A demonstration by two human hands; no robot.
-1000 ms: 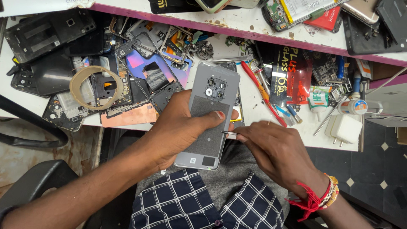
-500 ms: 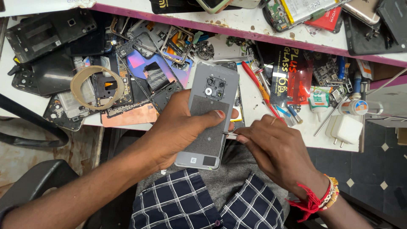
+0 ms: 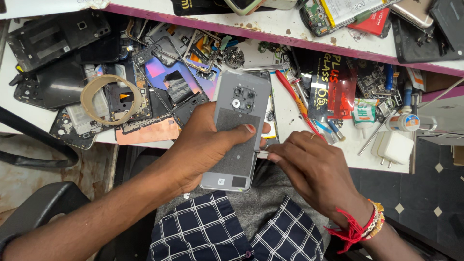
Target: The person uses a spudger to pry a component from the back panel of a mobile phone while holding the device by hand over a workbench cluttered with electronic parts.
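**Grey phone back held over the lap, thin tool at its edge**

Grey plastic fills the middle of the view: a phone back cover (image 3: pixel 236 135) with a round cluster of camera holes near its top end, held above the person's lap just in front of the white workbench (image 3: pixel 290 111). The left hand (image 3: pixel 203 145) grips it from the left side, fingers wrapped behind the cover and the thumb pressed across its inner face, clamped on it. The right hand (image 3: pixel 314 171) comes in from the right, its fingers pinched together on a thin metal tool (image 3: pixel 262 152) whose tip meets the cover's right edge, close to the left thumb. Red and yellow thread bands (image 3: pixel 362 224) circle the right wrist.

On the bench behind the cover lie many phone parts: dark back covers and frames (image 3: pixel 58 43), a copper-coloured sheet (image 3: pixel 147 131), and a roll of tan tape (image 3: pixel 110 99) resting on the heap at the left. Right of the cover sit a red-handled tool (image 3: pixel 295 101), a white charger plug (image 3: pixel 392 147) and a small white tube (image 3: pixel 403 122). A checked cloth (image 3: pixel 232 229) covers the lap below.
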